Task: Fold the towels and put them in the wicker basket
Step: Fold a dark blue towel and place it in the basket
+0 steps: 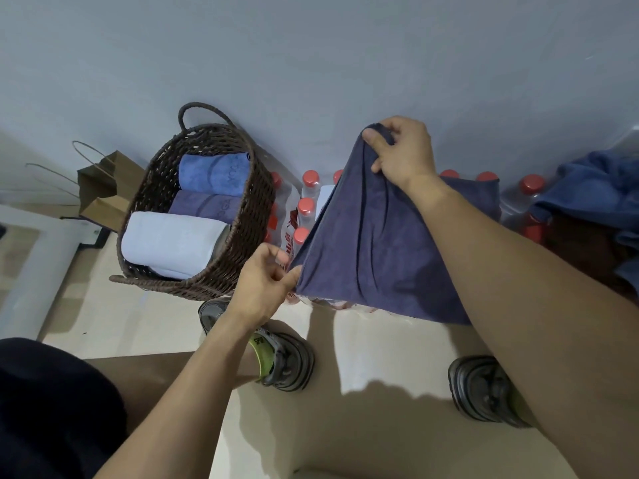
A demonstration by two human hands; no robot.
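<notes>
I hold a dark purple towel (373, 243) stretched over packs of bottles. My right hand (401, 150) pinches its far corner, raised near the wall. My left hand (262, 281) pinches the near left corner, just right of the basket. The dark brown wicker basket (256, 209) stands at the left and holds three folded towels: a blue one (214, 174) at the back, a purple one (207, 207) in the middle, a white one (169, 240) at the front.
Packs of red-capped water bottles (306, 205) line the wall under the towel. A heap of blue towels (594, 191) lies at the right. A brown paper bag (103, 188) stands left of the basket. My shoes (287, 361) stand on the floor below.
</notes>
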